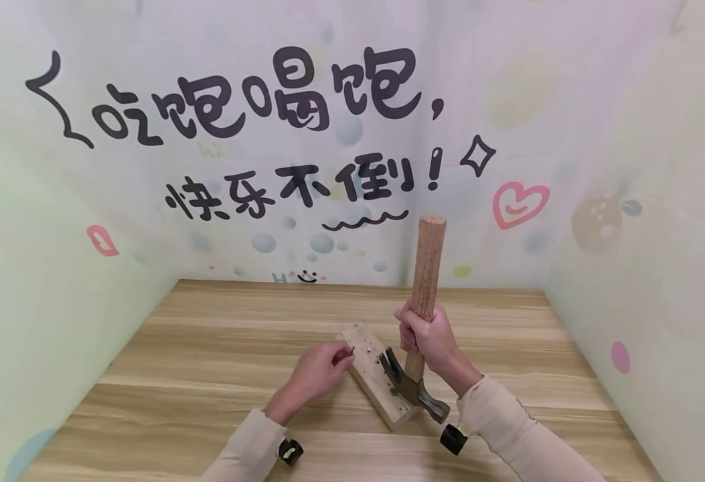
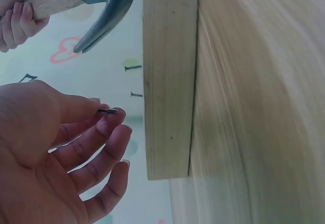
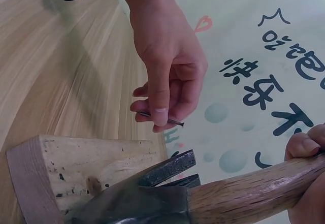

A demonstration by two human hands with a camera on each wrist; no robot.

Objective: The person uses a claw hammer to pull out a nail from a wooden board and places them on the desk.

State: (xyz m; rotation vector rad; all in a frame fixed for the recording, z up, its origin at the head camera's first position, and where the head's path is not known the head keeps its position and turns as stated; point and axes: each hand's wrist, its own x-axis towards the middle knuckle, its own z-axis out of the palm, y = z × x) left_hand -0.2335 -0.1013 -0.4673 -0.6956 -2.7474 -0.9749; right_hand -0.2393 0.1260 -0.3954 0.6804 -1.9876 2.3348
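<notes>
My left hand (image 1: pixel 316 371) pinches a dark nail (image 2: pixel 107 111) between thumb and index finger, its other fingers loosely bent. In the right wrist view the nail's head sticks out past the thumb. This hand is beside the far left part of a wooden block (image 1: pixel 371 378). Two nails (image 2: pixel 133 67) stand partly driven in the block's top face, seen from the side in the left wrist view. My right hand (image 1: pixel 436 338) grips the wooden handle of a claw hammer (image 1: pixel 429 268), handle end up. The hammer's metal head (image 1: pixel 412 388) hangs low over the block's near right part.
The block lies at an angle on a wood-grain table (image 1: pixel 207 375), its top marked with dark holes and specks. A printed wall covering (image 1: pixel 238 234) with lettering rises behind the table, with more walls on both sides. A black wrist device (image 1: pixel 453 439) is by the right sleeve.
</notes>
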